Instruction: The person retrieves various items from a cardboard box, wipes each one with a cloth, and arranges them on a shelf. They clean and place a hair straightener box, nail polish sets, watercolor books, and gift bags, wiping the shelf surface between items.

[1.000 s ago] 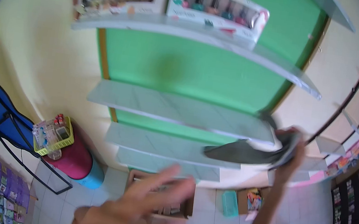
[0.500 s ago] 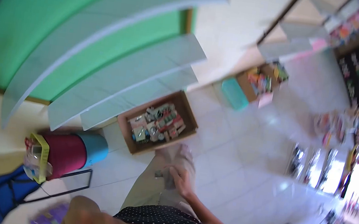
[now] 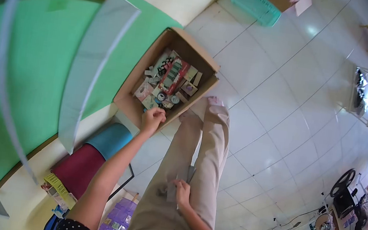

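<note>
My left hand (image 3: 153, 119) is at the near edge of an open cardboard box (image 3: 125, 99), its fingers curled in. Whether anything is in those fingers I cannot make out. Inside the box lie a red package (image 3: 174, 77) with a green-patterned window, several small cartons (image 3: 188, 88) and round items (image 3: 161, 96). In front of my trousers (image 3: 213, 142), my right hand (image 3: 181, 192) is closed on a crumpled grey cloth (image 3: 170, 190). Part of that cloth is hidden by the fingers.
Pale shelves (image 3: 94, 67) stick out from the green wall on the left. Beneath them lies a maroon and blue cylindrical container (image 3: 83, 162), beside a purple pocketed organizer (image 3: 115, 223). A turquoise basket (image 3: 255, 5) is on the tiled floor (image 3: 269, 113) at the top. A fan (image 3: 365, 220) stands right.
The view has turned and come closer to the box. My left arm, earlier bent across my body, now reaches out to the box edge. My right hand still holds the grey cloth.
</note>
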Action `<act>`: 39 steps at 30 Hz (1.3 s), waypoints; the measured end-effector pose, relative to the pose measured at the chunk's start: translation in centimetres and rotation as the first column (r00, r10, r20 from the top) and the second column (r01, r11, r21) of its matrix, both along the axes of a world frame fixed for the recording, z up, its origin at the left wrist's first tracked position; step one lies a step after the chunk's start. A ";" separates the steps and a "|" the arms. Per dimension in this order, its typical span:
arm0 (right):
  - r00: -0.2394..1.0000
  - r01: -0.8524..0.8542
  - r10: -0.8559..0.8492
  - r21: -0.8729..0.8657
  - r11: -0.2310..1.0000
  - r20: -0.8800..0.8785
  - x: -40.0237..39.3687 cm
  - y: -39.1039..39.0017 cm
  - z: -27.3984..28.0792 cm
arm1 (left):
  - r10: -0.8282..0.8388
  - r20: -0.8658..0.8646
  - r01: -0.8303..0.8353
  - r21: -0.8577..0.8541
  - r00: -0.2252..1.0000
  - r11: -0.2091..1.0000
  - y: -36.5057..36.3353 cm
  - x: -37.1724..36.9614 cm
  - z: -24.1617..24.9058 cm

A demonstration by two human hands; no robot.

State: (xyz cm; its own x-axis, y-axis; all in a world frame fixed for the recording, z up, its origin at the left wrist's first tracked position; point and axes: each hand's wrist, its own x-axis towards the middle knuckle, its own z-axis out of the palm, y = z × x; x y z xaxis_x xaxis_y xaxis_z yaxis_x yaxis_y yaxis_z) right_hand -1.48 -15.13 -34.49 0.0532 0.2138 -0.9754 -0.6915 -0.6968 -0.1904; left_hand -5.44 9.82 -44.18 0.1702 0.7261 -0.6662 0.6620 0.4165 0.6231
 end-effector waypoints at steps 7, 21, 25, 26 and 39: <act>0.971 0.126 -0.149 -0.128 0.984 -0.188 -1.6 0.3 -0.3 | -0.303 -0.308 0.369 0.186 0.902 0.911 6.2 -3.7 -18.8; 0.946 0.195 -0.265 -0.326 0.925 -0.185 -2.8 5.3 1.0 | -0.324 -0.664 0.424 -0.012 0.674 0.906 9.9 -2.0 -30.1; 0.951 0.157 -0.235 -0.338 0.928 -0.201 -2.3 5.9 1.0 | -0.431 -0.592 0.430 -0.153 0.681 0.890 11.1 -3.1 -29.9; 0.950 0.165 -0.244 -0.348 0.923 -0.196 -2.3 6.0 1.0 | -0.392 -0.441 0.379 -0.121 0.807 0.917 11.2 -3.8 -30.3; 0.972 0.059 -0.114 -0.259 0.964 -0.204 -1.8 1.6 0.3 | 0.016 0.313 0.085 -0.305 0.950 0.949 10.0 0.9 -14.5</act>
